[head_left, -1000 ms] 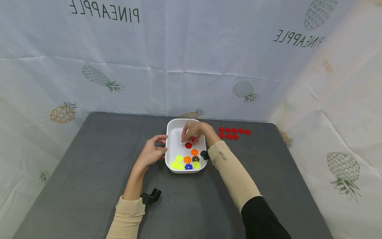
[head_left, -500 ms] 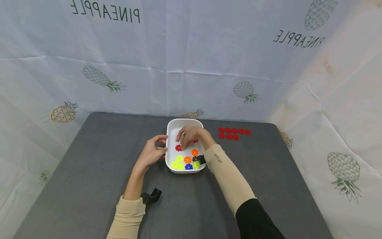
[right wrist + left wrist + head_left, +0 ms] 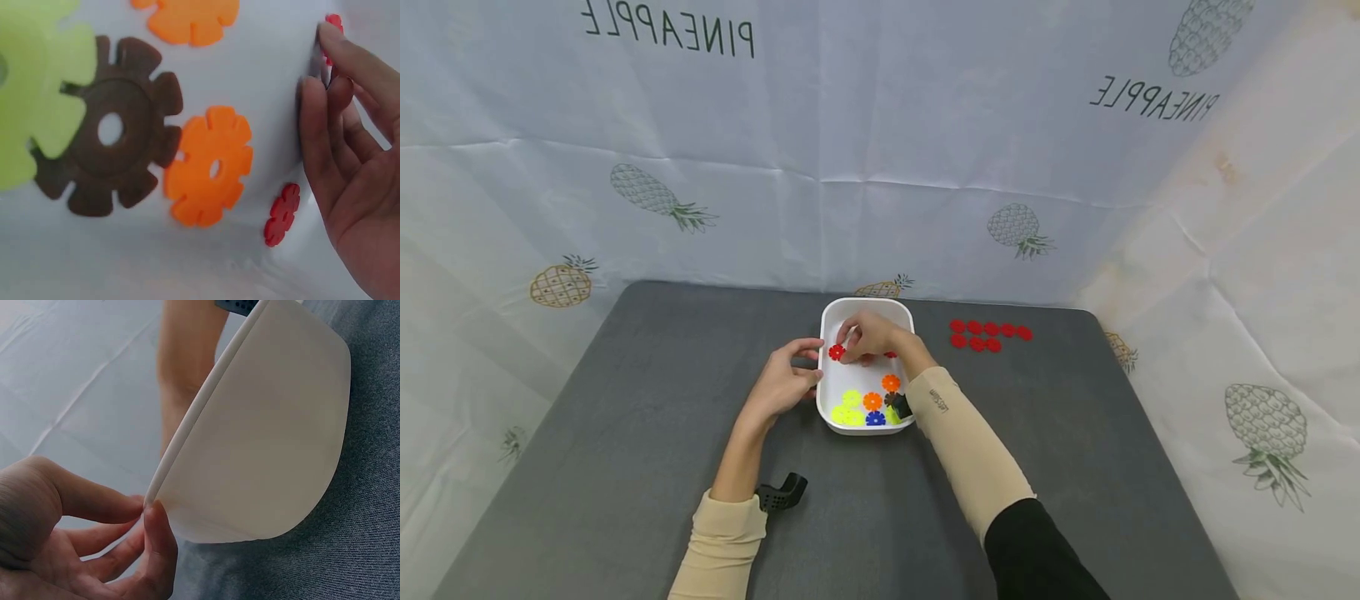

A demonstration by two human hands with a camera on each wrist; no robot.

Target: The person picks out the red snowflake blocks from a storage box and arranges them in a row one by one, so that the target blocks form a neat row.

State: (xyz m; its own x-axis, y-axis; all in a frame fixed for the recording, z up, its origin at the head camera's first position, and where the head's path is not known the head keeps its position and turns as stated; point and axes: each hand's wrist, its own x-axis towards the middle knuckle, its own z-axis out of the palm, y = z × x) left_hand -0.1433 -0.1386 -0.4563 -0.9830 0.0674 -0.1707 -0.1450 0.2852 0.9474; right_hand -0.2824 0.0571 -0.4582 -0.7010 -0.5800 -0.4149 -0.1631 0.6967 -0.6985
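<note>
Thumb and finger of my left hand (image 3: 94, 544) pinch the rim of a white plastic tub (image 3: 262, 425) on its left side. Inside that tub, by its left wall, my right hand (image 3: 876, 335) has thumb and fingertips at a red notched, flower-shaped interlocking disc (image 3: 837, 352). Fingertips partly cover this disc (image 3: 334, 25) in the right wrist view. Another red disc (image 3: 281, 214) lies under the right hand. Orange discs (image 3: 209, 167), a brown disc (image 3: 112, 159), several yellow discs (image 3: 850, 408) and a blue disc (image 3: 876, 418) sit toward the tub's near end.
Several red discs (image 3: 991, 329) lie in two rows on the grey table (image 3: 1037, 417), right of the tub. A white pineapple-print cloth (image 3: 880, 225) hangs behind the table and along its sides.
My right hand has shifted left within the tub. The red disc at its fingertips has moved from mid-tub to the left wall. My left hand has stayed at the rim.
</note>
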